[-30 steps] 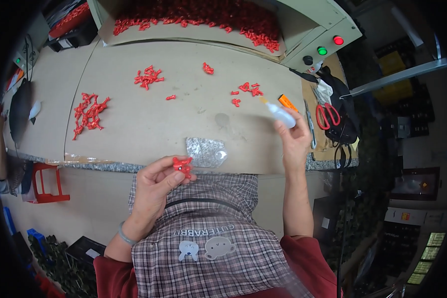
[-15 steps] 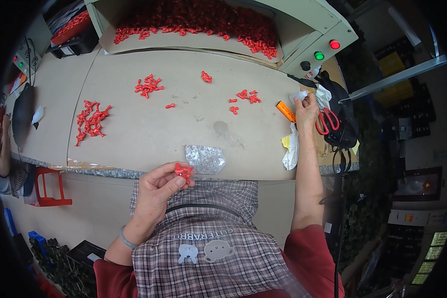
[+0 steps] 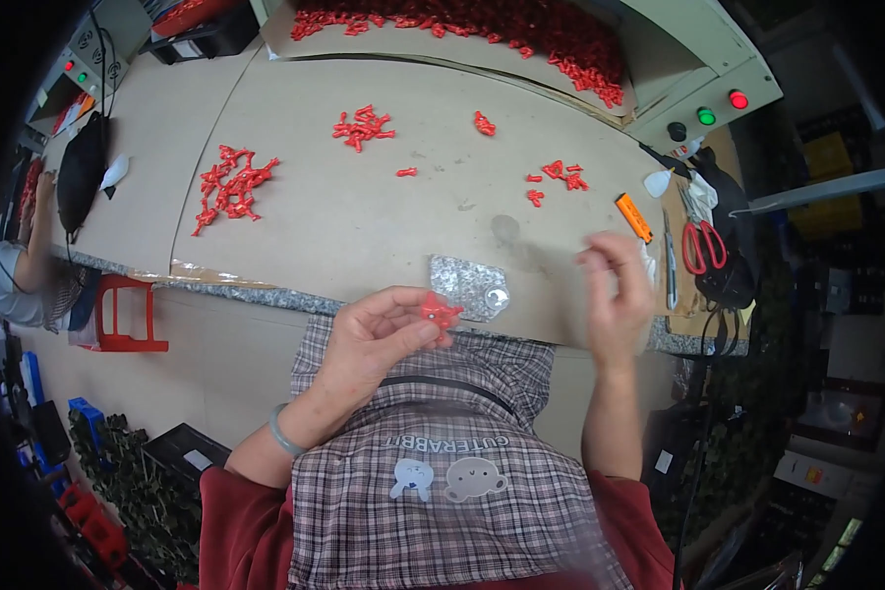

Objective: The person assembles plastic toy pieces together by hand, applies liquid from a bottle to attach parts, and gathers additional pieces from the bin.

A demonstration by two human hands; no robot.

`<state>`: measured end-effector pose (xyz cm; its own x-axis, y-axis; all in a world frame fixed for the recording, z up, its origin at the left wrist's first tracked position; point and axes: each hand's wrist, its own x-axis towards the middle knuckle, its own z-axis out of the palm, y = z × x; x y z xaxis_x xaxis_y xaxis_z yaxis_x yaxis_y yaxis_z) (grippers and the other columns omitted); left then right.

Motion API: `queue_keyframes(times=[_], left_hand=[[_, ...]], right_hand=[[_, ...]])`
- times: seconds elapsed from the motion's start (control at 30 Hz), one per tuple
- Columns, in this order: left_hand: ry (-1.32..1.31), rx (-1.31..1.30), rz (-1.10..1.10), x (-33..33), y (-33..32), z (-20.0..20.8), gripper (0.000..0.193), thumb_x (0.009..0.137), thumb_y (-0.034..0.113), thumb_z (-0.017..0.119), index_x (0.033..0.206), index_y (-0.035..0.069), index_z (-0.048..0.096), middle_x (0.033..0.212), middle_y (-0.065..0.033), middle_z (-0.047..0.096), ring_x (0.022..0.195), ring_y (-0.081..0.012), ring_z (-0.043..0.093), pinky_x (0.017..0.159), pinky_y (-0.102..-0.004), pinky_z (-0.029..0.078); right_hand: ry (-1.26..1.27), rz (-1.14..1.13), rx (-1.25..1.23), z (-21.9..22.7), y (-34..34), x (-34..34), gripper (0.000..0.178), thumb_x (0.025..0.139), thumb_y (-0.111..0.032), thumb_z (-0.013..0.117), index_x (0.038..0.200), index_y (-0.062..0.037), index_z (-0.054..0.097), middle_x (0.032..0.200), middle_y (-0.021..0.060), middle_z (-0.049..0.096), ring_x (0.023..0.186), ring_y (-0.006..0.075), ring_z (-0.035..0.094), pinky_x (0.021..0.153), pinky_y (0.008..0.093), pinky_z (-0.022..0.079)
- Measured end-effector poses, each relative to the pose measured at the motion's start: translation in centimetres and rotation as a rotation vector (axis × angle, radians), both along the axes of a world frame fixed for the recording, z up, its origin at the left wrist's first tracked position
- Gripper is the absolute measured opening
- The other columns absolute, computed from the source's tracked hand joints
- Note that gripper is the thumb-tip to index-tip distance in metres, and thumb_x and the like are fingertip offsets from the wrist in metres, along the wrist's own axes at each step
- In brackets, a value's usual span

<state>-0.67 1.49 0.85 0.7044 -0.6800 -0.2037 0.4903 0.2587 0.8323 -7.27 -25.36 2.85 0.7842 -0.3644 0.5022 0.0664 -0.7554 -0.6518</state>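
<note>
In my left hand [image 3: 369, 339], a small red plastic figure [image 3: 441, 311] is pinched between thumb and fingers, over the table's near edge. My right hand [image 3: 615, 295] is raised to the right of it, smeared by motion; whether its fingers hold anything does not show. Just beyond the left hand lies a clear, speckled flat piece [image 3: 470, 285] with a round spot at one corner. A white object [image 3: 657, 183], perhaps a small bottle, rests at the right, beyond an orange box-like item [image 3: 634, 217].
Red figure pieces lie in piles at left [image 3: 234, 187], centre [image 3: 362, 128] and right [image 3: 565, 175]. A machine opening [image 3: 521, 25] behind holds a red heap. Red-handled scissors [image 3: 703, 246] and a black bag [image 3: 728, 280] are at the right. Another person's arm [image 3: 41, 221] shows far left.
My right hand has left the white object at the right and come back toward the left hand. The left hand still pinches the red figure. The whole view has shifted.
</note>
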Motion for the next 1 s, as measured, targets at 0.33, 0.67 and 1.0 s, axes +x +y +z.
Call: queue_keyframes(times=[0.33, 0.67, 1.0], left_hand=[[-0.075, 0.095, 0.055, -0.7, 1.3, 0.0, 0.031, 0.093, 0.002, 0.064, 0.123, -0.004, 0.059, 0.108, -0.0156, 0.07, 0.09, -0.0188, 0.07, 0.082, -0.0289, 0.057], [-0.06, 0.077, 0.042, -0.9, 0.0, 0.1, 0.032, 0.093, 0.002, 0.065, 0.123, -0.005, 0.059, 0.104, -0.0116, 0.071, 0.09, -0.0163, 0.069, 0.081, -0.0272, 0.057], [-0.361, 0.207, 0.023, -1.1, 0.4, 0.0, 0.023, 0.09, -0.001, 0.065, 0.112, -0.006, 0.067, 0.1, -0.0137, 0.071, 0.086, -0.0176, 0.071, 0.078, -0.0269, 0.059]], right_hand=[[0.195, 0.557, 0.374, 0.5, 7.6, -0.5, 0.029, 0.084, 0.001, 0.069, 0.112, -0.001, 0.064, 0.102, 0.0118, 0.065, 0.076, 0.0168, 0.065, 0.067, 0.0285, 0.054], [0.11, 0.484, 0.163, 0.4, 8.0, -0.4, 0.027, 0.078, 0.001, 0.074, 0.104, -0.0002, 0.067, 0.093, 0.0123, 0.067, 0.076, 0.0217, 0.068, 0.063, 0.0307, 0.056], [0.056, 0.465, 0.136, -0.7, 9.0, -0.8, 0.014, 0.078, 0.003, 0.073, 0.091, 0.0006, 0.067, 0.078, 0.0106, 0.068, 0.064, 0.0215, 0.067, 0.056, 0.0297, 0.053]])
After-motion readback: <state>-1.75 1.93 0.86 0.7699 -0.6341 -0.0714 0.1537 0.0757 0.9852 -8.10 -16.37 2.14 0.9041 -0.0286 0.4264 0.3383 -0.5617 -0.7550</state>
